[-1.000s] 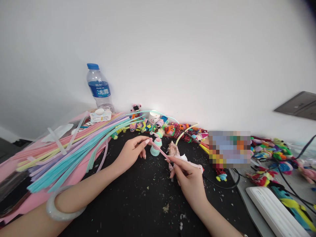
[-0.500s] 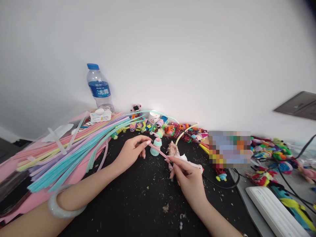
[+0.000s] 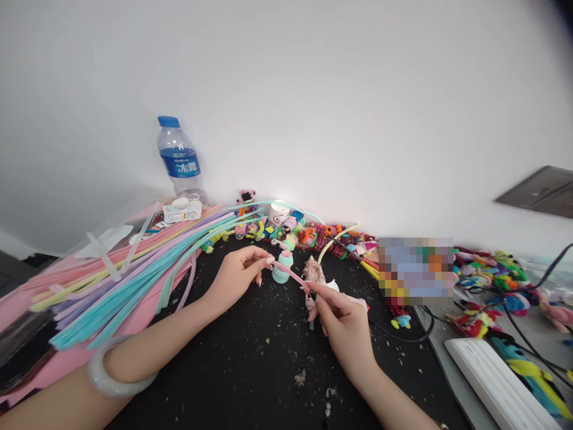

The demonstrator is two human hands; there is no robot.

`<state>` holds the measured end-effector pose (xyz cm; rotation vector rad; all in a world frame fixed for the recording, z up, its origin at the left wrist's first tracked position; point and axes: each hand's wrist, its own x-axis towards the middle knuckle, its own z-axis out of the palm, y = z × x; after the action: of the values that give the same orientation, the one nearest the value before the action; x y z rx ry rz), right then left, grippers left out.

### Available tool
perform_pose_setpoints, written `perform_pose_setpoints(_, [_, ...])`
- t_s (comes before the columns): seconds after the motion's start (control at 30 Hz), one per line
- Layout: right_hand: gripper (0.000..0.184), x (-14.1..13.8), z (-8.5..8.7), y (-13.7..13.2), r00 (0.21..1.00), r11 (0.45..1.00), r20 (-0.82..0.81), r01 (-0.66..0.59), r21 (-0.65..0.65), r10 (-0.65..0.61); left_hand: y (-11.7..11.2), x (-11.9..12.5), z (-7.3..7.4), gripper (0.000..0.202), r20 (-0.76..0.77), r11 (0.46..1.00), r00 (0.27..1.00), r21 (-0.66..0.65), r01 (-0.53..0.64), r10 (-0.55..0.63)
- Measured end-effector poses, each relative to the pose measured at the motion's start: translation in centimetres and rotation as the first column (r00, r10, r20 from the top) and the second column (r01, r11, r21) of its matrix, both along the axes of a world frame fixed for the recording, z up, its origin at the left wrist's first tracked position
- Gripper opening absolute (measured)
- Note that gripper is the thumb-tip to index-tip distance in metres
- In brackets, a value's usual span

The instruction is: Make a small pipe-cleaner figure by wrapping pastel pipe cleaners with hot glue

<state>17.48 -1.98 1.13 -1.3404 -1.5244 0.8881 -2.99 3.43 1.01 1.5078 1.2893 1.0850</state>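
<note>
A short pink pipe cleaner (image 3: 290, 272) stretches between my two hands above the black table surface. My left hand (image 3: 239, 273) pinches its left end between thumb and fingertips. At the other end, my right hand (image 3: 342, 319) grips it, and a small dark thing shows at those fingertips. Just behind the strip stands a little mint-green fuzzy figure (image 3: 281, 276) with pink on top, partly covered by it. Beside my right hand lies a pinkish tool with a brown-crusted tip (image 3: 314, 272), its body mostly hidden by the hand.
A bundle of pastel pipe cleaners (image 3: 134, 272) lies at left, below a water bottle (image 3: 179, 158). Many colourful fuzzy figures (image 3: 313, 236) line the wall around a paper cup (image 3: 279, 212). Black cables (image 3: 421, 337) and a white power strip (image 3: 496, 382) are at right.
The pink pipe cleaner has shifted slightly, and a dark bit at my right fingertips shows more clearly. Both hands stay nearly in place.
</note>
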Motion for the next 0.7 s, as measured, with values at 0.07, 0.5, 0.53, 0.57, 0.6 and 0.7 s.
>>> perform_pose_setpoints(0.07, [0.025, 0.0, 0.0, 0.0, 1.0, 1.0, 0.0, 0.001, 0.009, -0.001, -0.2, 0.0, 0.2, 0.021, -0.006, 1.0, 1.0, 0.024, -0.004, 0.004])
perform_pose_setpoints(0.5, [0.016, 0.0, -0.2, -0.7, 0.997, 0.994, -0.017, -0.075, 0.084, 0.077, -3.1, 2.7, -0.6, 0.027, 0.389, 0.885, 0.867, -0.215, 0.413, -0.311])
perform_pose_setpoints(0.53, [0.014, -0.1, -0.2, -0.8, 0.995, 0.988, 0.014, -0.102, 0.117, 0.102, -3.3, 2.9, -0.6, 0.027, 0.394, 0.882, 0.865, -0.218, 0.417, -0.312])
perform_pose_setpoints(0.57, [0.013, -0.1, -0.1, -0.9, 0.991, 0.98, 0.048, -0.13, 0.151, 0.124, -3.6, 3.0, -0.7, 0.027, 0.401, 0.883, 0.861, -0.211, 0.419, -0.313])
perform_pose_setpoints(0.6, [0.012, -0.1, 0.0, -0.9, 0.987, 0.971, 0.083, -0.154, 0.183, 0.141, -3.7, 3.1, -0.7, 0.028, 0.407, 0.884, 0.859, -0.208, 0.418, -0.31])
perform_pose_setpoints(0.7, [0.009, -0.1, 0.2, -0.9, 0.97, 0.937, 0.191, -0.203, 0.283, 0.153, -4.0, 3.1, -0.7, 0.03, 0.413, 0.895, 0.868, -0.219, 0.39, -0.277])
